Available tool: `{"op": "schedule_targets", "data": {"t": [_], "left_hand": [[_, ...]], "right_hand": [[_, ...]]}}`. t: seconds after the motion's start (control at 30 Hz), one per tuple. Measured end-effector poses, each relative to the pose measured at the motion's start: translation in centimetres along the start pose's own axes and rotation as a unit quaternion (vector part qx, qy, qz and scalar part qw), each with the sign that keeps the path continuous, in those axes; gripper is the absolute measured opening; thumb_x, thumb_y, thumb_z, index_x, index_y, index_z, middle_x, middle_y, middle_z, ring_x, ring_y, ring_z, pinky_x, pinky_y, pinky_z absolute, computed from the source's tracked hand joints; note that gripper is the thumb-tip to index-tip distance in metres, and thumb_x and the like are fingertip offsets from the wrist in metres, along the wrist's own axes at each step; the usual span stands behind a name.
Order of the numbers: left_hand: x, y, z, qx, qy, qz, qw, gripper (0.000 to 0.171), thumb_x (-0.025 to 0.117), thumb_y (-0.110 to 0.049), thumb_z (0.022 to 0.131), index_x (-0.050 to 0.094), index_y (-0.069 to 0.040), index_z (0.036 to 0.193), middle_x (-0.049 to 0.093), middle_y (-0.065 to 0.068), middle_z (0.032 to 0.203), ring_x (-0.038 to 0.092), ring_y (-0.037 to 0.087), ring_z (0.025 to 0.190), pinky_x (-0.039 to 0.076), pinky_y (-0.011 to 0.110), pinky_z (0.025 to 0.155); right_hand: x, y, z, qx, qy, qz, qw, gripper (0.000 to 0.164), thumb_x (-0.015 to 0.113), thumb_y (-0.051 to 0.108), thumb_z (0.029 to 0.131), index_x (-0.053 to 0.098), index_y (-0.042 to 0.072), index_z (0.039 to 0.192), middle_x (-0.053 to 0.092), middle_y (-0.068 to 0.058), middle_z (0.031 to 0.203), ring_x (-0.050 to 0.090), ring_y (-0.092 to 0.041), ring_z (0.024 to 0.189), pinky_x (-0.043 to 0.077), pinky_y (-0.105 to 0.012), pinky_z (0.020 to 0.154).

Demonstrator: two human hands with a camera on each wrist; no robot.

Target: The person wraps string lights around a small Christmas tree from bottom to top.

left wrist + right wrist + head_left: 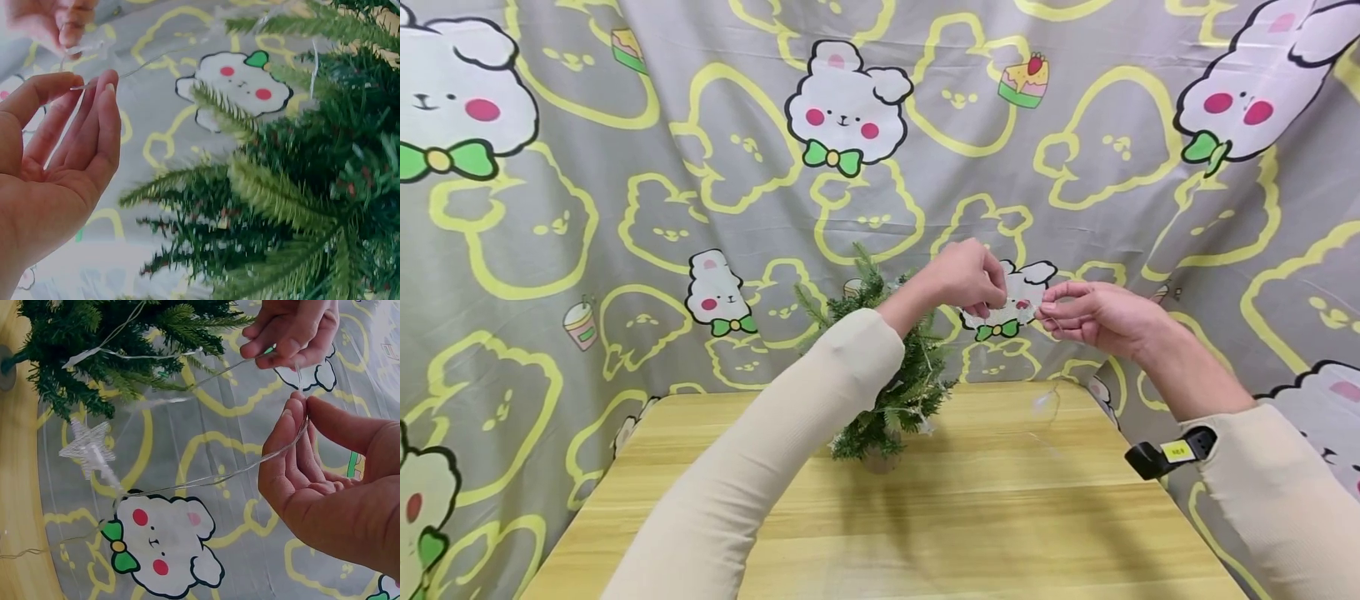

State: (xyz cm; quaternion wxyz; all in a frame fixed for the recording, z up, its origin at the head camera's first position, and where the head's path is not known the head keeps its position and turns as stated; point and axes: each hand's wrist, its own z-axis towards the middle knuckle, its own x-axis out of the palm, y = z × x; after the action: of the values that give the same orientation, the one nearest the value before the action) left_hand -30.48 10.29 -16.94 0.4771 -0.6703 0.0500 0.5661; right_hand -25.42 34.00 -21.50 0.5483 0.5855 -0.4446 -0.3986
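Observation:
A small artificial Christmas tree (913,392) stands on the wooden table. Clear-wired string lights hang on its branches, and the wire (231,475) runs from there to both hands. Right of the treetop, my left hand (970,279) pinches the wire between thumb and fingertips, as the left wrist view shows. My right hand (1101,317) faces it a short way off, pinching another stretch of the same wire. From that hand the strand droops to a clear star-shaped light (87,449) hanging beside the tree. The tree's left side is partly hidden by my left sleeve.
The wooden table (760,517) reaches back to a grey curtain (625,350) printed with rabbits and yellow outlines, which also hangs at both sides. A black strap device (1172,452) with a yellow label sits at my right cuff.

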Motion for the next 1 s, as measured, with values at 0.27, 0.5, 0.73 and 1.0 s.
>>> {"op": "schedule_targets", "data": {"t": [0.27, 0.5, 0.73, 1.0], "left_hand": [[-1.8, 0.6, -0.5, 0.0, -0.063, 0.01, 0.998, 0.014, 0.067, -0.009, 0.091, 0.076, -0.011, 0.08, 0.077, 0.009, 0.08, 0.069, 0.012, 0.064, 0.054, 0.022, 0.06], [-4.2, 0.7, -1.0, -0.019, -0.11, 0.023, 0.9935, 0.014, 0.066, -0.006, 0.087, 0.074, -0.01, 0.076, 0.075, 0.009, 0.077, 0.061, 0.011, 0.059, 0.043, 0.02, 0.054], [-7.0, 2.0, -2.2, -0.035, -0.152, 0.009, 0.9877, 0.013, 0.064, -0.005, 0.084, 0.072, -0.012, 0.076, 0.072, 0.008, 0.076, 0.061, 0.014, 0.063, 0.041, 0.02, 0.054], [-8.7, 3.2, -3.3, -0.045, -0.194, 0.014, 0.9798, 0.014, 0.062, -0.006, 0.082, 0.075, -0.011, 0.081, 0.073, 0.008, 0.084, 0.058, 0.014, 0.07, 0.04, 0.02, 0.057]], "right_hand": [[-0.7, -0.2, -0.2, 0.002, 0.05, -0.048, 0.998, 0.027, 0.051, -0.002, 0.102, 0.075, 0.01, 0.102, 0.073, -0.002, 0.096, 0.071, -0.012, 0.085, 0.06, -0.024, 0.081], [-1.0, -0.1, -0.1, -0.005, 0.142, -0.078, 0.987, 0.024, 0.05, 0.0, 0.103, 0.074, 0.005, 0.106, 0.073, -0.003, 0.098, 0.07, -0.012, 0.089, 0.06, -0.027, 0.085], [-1.4, 0.0, -0.4, -0.01, 0.207, -0.118, 0.971, 0.026, 0.047, 0.001, 0.105, 0.072, 0.006, 0.109, 0.071, -0.002, 0.101, 0.068, -0.011, 0.091, 0.059, -0.028, 0.086], [-1.3, 0.1, 0.1, 0.016, 0.198, -0.007, 0.98, 0.036, 0.045, -0.008, 0.102, 0.074, 0.004, 0.12, 0.075, -0.007, 0.12, 0.073, -0.011, 0.1, 0.059, -0.025, 0.087]]}}
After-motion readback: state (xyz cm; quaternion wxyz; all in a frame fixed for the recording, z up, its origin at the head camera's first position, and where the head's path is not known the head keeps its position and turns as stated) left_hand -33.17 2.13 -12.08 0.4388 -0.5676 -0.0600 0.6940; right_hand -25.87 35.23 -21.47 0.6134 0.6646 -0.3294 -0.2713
